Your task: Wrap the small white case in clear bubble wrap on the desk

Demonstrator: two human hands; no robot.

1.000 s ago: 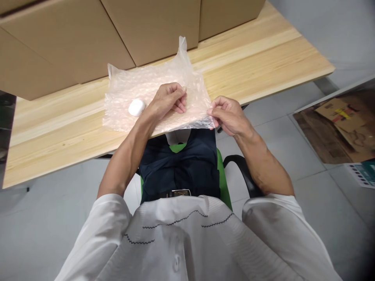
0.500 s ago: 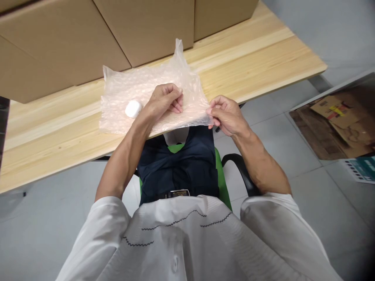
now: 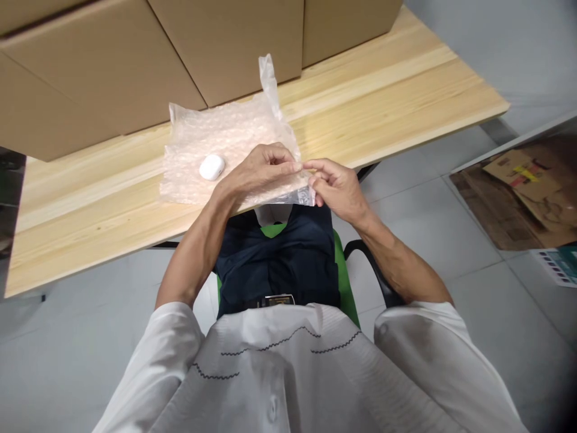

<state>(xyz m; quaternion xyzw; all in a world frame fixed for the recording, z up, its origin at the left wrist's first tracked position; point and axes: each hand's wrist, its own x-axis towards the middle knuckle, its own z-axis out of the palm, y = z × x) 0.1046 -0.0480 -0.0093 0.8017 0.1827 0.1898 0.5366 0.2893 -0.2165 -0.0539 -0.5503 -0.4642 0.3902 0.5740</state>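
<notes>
A sheet of clear bubble wrap (image 3: 225,129) lies on the wooden table (image 3: 383,90), one corner sticking up at the back. On its left part rests a small white rounded case (image 3: 211,167). My left hand (image 3: 264,168) is over the right part of the wrap, fingers curled and thumb pressed toward the fingertips at the wrap's right edge. My right hand (image 3: 336,186) pinches the wrap's front right corner between thumb and fingers. The fingertips of both hands are close together.
Large cardboard boxes (image 3: 234,48) stand along the back of the table. I sit on a green chair (image 3: 345,282) with black armrests, close to the table's front edge. Flattened cardboard (image 3: 518,180) lies at the right, beside a green and white printed item (image 3: 559,264).
My left hand has moved right, toward my right hand. The wrap's right edge has been drawn in to the left, and its raised back corner has shifted.
</notes>
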